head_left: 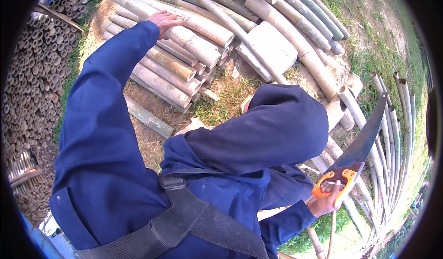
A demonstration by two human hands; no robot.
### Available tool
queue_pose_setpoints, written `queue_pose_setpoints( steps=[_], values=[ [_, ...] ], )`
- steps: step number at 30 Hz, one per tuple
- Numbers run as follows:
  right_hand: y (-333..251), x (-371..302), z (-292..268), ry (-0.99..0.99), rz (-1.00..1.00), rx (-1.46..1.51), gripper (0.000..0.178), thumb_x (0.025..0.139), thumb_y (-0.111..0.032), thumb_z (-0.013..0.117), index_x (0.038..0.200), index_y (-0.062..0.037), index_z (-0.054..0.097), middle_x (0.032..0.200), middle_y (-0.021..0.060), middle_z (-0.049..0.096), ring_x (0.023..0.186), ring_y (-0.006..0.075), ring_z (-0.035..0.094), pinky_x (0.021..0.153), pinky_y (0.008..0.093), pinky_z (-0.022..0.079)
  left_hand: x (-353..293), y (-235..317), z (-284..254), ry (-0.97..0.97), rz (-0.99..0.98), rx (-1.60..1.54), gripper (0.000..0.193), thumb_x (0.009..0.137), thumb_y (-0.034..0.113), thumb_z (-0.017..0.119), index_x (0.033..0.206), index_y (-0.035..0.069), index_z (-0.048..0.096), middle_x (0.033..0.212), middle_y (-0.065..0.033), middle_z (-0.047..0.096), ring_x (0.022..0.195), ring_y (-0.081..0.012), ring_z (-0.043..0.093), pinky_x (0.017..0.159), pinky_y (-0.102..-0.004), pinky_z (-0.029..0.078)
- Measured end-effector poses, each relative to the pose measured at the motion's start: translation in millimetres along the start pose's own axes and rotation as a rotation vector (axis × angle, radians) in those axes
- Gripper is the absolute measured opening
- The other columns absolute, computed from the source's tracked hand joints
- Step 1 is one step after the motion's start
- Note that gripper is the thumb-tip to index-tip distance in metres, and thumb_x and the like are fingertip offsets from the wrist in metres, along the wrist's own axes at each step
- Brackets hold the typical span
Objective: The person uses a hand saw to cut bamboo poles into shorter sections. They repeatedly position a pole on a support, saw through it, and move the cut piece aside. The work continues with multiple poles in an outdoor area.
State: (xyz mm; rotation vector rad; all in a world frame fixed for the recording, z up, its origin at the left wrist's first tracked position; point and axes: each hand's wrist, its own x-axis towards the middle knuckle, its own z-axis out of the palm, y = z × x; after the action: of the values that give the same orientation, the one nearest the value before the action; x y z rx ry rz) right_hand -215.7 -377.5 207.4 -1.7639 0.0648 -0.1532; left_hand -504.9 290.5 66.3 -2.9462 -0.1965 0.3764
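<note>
My left hand [164,21] lies across the top of a cut bamboo pole [196,43] on a stack at the upper left. Its fingers are stretched out and resting on the wood, not wrapped round it. Low on the right, my right hand [326,201] is closed round the orange handle of a handsaw [362,141]. The dark saw blade points up and away, in front of long bamboo poles and touching nothing that I can make out. My bent knee, in dark blue trousers, fills the middle between the two hands.
Several long bamboo poles [288,42] lie across the far side, beside a white block-like object [273,44]. More thin poles [392,120] run along the right. One short bamboo piece [148,117] rests on the ground at left. A big stack of bamboo ends [39,70] stands far left.
</note>
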Motion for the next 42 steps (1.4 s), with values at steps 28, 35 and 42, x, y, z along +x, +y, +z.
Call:
queue_pose_setpoints(
  steps=[28,35,42],
  values=[
    [4,-8,-33,0.019,-0.052,0.116,0.005,0.095,0.0,0.066,0.093,0.0017,0.062,0.064,0.0024,0.053,0.052,0.011,0.05,0.049,0.0259,0.041,118,-28,-1,0.207,-0.252,-0.141,0.076,0.076,-0.013,0.059,0.145,0.02,0.053,0.147,-0.0104,0.051,0.136,-0.0351,0.051,0.114,-0.0452,0.045],
    [27,3,-65,0.307,0.022,0.178,0.011,0.096,-0.002,0.066,0.088,-0.002,0.059,0.063,0.0016,0.051,0.051,0.0109,0.05,0.05,0.0262,0.043,324,205,-160,0.126,-0.031,-0.263,0.033,0.102,0.038,0.059,0.123,0.015,0.069,0.109,-0.0138,0.075,0.105,-0.0347,0.07,0.09,-0.0479,0.055],
    [48,-4,-117,0.6,0.076,-0.014,0.006,0.097,0.002,0.06,0.091,0.0014,0.058,0.066,0.0029,0.054,0.054,0.01,0.051,0.052,0.0261,0.042,481,417,-253,0.119,0.559,-0.06,0.044,0.094,0.04,0.068,0.128,0.012,0.066,0.117,-0.0138,0.073,0.108,-0.0358,0.069,0.091,-0.0478,0.056]
  ],
)
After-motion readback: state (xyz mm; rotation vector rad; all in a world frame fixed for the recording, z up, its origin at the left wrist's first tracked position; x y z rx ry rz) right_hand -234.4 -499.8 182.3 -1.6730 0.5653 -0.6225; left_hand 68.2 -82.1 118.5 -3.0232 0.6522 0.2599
